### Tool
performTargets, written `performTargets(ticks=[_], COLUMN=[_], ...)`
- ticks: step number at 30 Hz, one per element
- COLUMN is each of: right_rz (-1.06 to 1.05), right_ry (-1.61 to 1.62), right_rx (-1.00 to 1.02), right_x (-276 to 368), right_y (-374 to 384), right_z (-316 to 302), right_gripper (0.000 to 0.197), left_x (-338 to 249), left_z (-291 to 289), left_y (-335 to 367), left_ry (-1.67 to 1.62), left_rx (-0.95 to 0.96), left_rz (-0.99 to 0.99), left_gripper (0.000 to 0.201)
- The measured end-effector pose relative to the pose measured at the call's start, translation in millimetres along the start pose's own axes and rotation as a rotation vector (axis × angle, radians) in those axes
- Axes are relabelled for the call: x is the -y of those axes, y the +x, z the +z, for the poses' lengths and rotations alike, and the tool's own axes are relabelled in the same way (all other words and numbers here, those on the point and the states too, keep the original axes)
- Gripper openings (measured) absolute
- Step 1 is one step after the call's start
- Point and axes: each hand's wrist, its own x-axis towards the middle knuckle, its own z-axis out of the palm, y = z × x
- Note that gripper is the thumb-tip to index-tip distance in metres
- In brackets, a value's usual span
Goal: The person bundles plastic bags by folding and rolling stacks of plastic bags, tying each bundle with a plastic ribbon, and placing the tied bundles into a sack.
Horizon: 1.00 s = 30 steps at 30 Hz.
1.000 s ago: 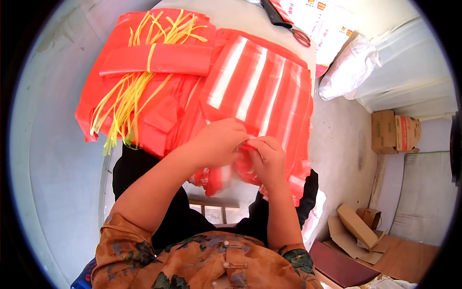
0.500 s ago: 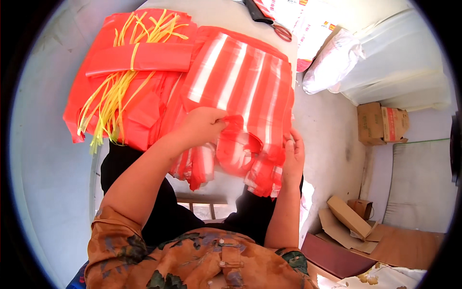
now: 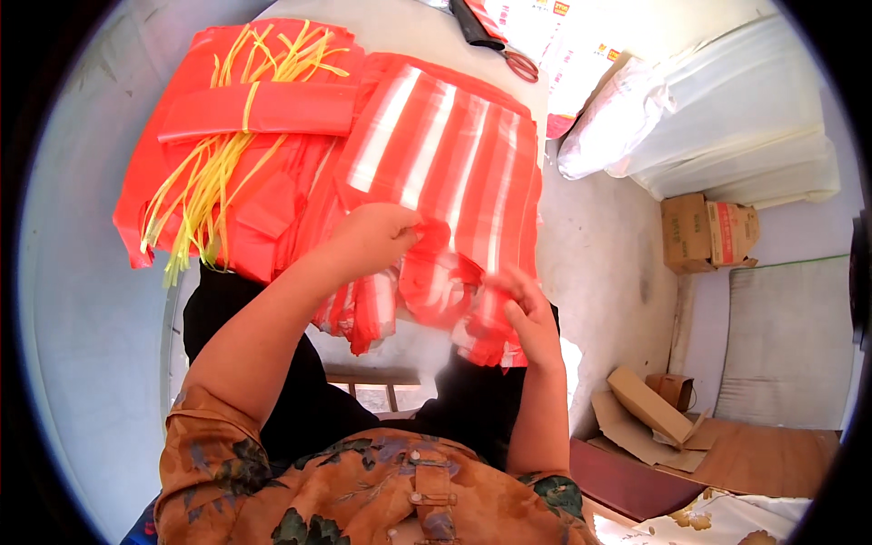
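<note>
my left hand [image 3: 377, 238] sits in the middle of the frame, fingers curled down and pinching the near edge of the red and white striped plastic bags [image 3: 445, 173]. my right hand [image 3: 527, 313] is just right of centre and lower, thumb and fingers closed on the bag handles [image 3: 454, 295], which hang off the table's near edge in a crumpled bunch between my two hands. the striped bags lie flat in a stack, running from my hands up toward the top centre of the frame. touching their left side, in the upper left, is a pile of plain red plastic bags [image 3: 263, 195] with a folded red bundle [image 3: 263, 111] across the top and a loose sheaf of yellow plastic ties [image 3: 213, 173] spilling down over it. all of this rests on a pale table [image 3: 73, 300]. at the top centre, beyond the striped stack, lie scissors with red handles [image 3: 509, 54]. to the upper right is a big white plastic-wrapped bundle [image 3: 718, 118], below it a cardboard box [image 3: 708, 234], and in the lower right some flattened cardboard pieces [image 3: 649, 413] on the floor.
</note>
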Motion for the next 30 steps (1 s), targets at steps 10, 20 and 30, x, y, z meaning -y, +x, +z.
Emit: performTargets(ticks=[10,20,30], right_rz=[-0.063,0.166,0.303], right_ry=[0.343,0.303,0.074], right_rx=[-0.016,0.193,0.125], right_x=[4,17,31], right_y=[36,102,118], right_z=[-5,11,32], right_gripper=[0.053,0.040,0.015], left_x=[18,11,16], left_z=[14,8,9], left_y=[-9,-12,-10], left_ry=[0.452,0.521,0.539], left_rx=[-0.032,0.042,0.032], left_rz=[0.518,0.526,0.566], left_gripper=[0.015,0.017,0.017])
